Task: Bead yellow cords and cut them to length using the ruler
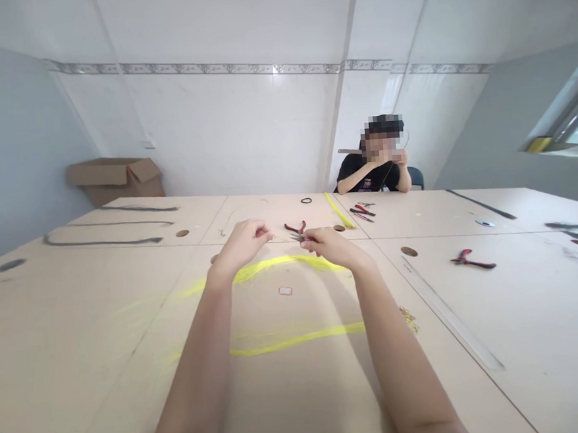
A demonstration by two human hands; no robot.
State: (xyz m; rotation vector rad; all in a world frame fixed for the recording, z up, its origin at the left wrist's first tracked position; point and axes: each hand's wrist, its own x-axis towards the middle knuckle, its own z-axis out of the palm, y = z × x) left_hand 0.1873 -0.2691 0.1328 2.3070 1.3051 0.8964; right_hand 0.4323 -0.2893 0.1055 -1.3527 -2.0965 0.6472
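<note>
My left hand [245, 244] is closed in a pinch above the table, and what sits at its fingertips is too small to name. Across from it, my right hand [331, 245] is wrapped around pliers [297, 238], their metal jaws pointing left toward my other hand. Red handles [294, 226] show just beyond those jaws; they look like part of a second pair lying on the table. Under my wrists runs a bundle of yellow cords [277, 262]. A second yellow bundle [297, 339] lies nearer me, its right end partly behind my right forearm, with gold-coloured ends [409, 319] beyond.
A small red-edged label [285, 291] lies between the bundles. To the right are a clear ruler [454, 317] and red-handled pliers [473, 261]. Dark cord bundles [105, 241] lie at the left. Another person [375, 171] sits across the table [103, 322].
</note>
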